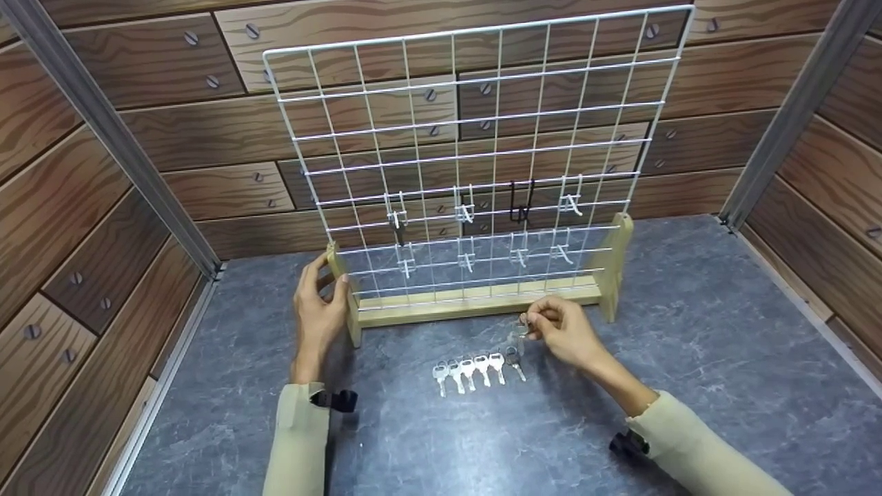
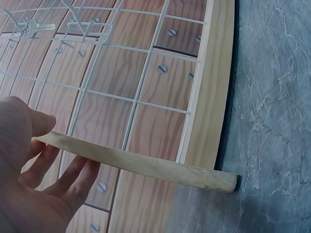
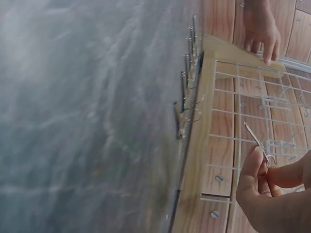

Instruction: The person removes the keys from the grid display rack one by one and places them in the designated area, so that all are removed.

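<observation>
My left hand (image 1: 321, 310) grips the left wooden end piece (image 1: 342, 293) of a stand that holds a white wire grid (image 1: 475, 148). In the left wrist view the thumb lies on one face of that end piece (image 2: 141, 162), the fingers on the other. My right hand (image 1: 570, 336) pinches a silver key (image 3: 254, 134) by its ring end, just in front of the stand's bottom rail (image 1: 475, 297). Several silver keys (image 1: 481, 370) lie in a row on the table, with a darker-looking key (image 1: 513, 362) at the right end.
Two rows of hooks hang on the lower grid, mostly white hooks (image 1: 466, 212) and one black hook (image 1: 521, 203). A key (image 2: 34, 29) hangs at an upper-left hook. Wood-patterned walls (image 1: 172, 138) with metal corner posts (image 1: 114, 131) enclose the grey table (image 1: 234, 427).
</observation>
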Available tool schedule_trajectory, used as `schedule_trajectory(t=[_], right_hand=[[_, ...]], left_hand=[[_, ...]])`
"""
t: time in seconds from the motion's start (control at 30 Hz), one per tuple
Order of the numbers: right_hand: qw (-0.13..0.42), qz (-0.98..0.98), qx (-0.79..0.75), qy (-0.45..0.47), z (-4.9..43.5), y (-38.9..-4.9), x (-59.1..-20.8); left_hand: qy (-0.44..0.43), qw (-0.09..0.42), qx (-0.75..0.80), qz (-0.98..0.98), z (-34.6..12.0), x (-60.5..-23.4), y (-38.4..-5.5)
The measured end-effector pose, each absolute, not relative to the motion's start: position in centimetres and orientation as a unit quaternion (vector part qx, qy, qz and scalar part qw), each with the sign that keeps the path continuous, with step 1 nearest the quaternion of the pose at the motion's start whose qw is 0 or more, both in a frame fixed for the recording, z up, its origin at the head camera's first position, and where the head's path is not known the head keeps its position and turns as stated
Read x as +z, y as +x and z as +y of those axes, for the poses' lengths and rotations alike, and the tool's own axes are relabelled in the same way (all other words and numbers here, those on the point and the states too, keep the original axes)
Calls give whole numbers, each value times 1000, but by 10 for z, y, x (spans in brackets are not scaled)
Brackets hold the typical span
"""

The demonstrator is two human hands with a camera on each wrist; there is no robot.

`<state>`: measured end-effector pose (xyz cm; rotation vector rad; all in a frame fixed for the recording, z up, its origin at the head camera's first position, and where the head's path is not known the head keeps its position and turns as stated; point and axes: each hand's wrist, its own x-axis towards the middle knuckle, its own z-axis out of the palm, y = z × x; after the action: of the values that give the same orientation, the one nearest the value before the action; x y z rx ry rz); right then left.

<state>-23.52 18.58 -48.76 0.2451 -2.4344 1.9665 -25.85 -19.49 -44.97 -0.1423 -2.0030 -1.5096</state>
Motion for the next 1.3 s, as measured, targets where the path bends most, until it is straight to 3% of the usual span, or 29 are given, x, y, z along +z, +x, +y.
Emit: schedule_trajectory(t=[0.23, 0.47, 0.87, 1.3], right_hand=[[-33, -789, 607, 85, 191, -239, -496], [-53, -807, 583, 78, 193, -242, -501], [-106, -826, 547, 79, 195, -246, -507], [-97, -867, 482, 76, 193, -247, -509]], left_hand=[[-50, 312, -567, -761, -195, -449, -258], [-56, 305, -565, -764, -212, -480, -284], [-44, 312, -555, -770, -206, -475, -282], [-58, 318, -557, -765, -210, -477, -284]])
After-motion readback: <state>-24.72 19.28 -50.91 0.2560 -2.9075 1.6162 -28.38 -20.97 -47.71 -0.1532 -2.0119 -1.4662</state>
